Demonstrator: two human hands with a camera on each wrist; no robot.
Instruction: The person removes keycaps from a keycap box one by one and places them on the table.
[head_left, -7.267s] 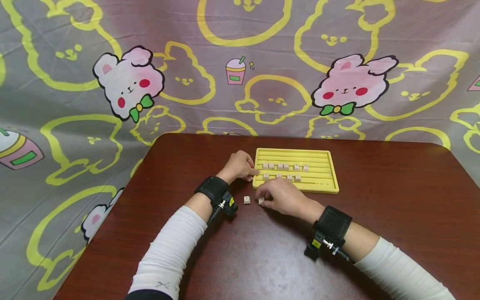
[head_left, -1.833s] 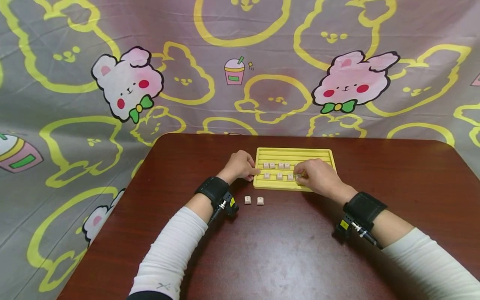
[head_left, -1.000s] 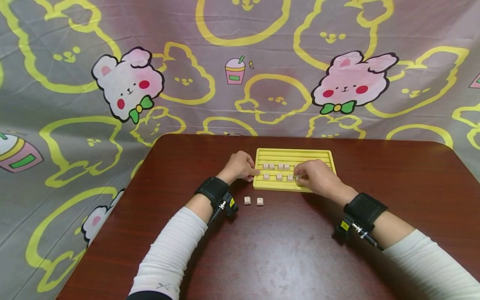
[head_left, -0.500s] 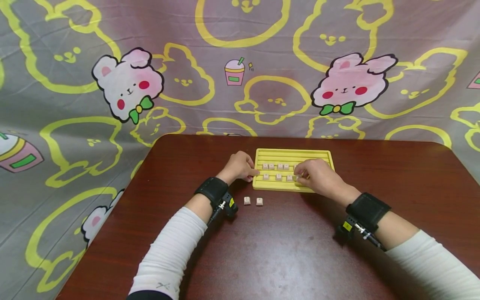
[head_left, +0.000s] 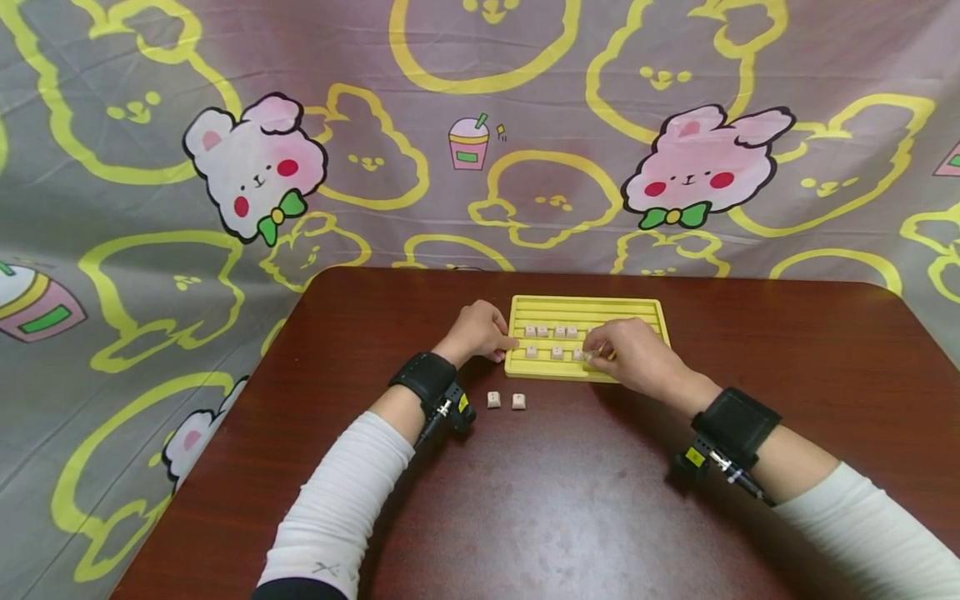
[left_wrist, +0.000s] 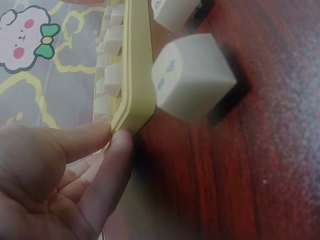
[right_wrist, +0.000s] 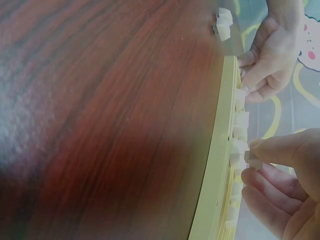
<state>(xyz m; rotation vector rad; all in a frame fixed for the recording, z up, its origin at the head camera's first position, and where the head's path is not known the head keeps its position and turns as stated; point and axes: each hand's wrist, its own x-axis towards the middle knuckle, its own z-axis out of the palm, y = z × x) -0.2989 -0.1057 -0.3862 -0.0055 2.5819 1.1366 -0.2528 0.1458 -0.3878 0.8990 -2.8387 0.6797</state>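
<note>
My left hand (head_left: 480, 332) pinches the near-left corner of a yellow ridged tray (head_left: 622, 307) between thumb and fingers; the left wrist view shows the thumb on top of its rim. Over the tray's right half, my right hand (head_left: 637, 354) pinches a small white keycap (right_wrist: 253, 160) between thumb and fingertips. Keycaps stand in two rows on the tray: the back row holds several, among them one keycap (head_left: 530, 331) at its left end, and the front row includes another keycap (head_left: 557, 353). The right hand hides part of both rows.
Two loose keycaps, a left keycap (head_left: 493, 400) and a right keycap (head_left: 519, 402), lie on the brown table (head_left: 570, 517) in front of the tray. A patterned cloth (head_left: 555, 117) hangs behind the table.
Seven seconds ago my right hand held a keycap on the table before the tray; that keycap now lies loose. The right hand moved over the tray, lately shifting slightly left. My left hand stays put.
</note>
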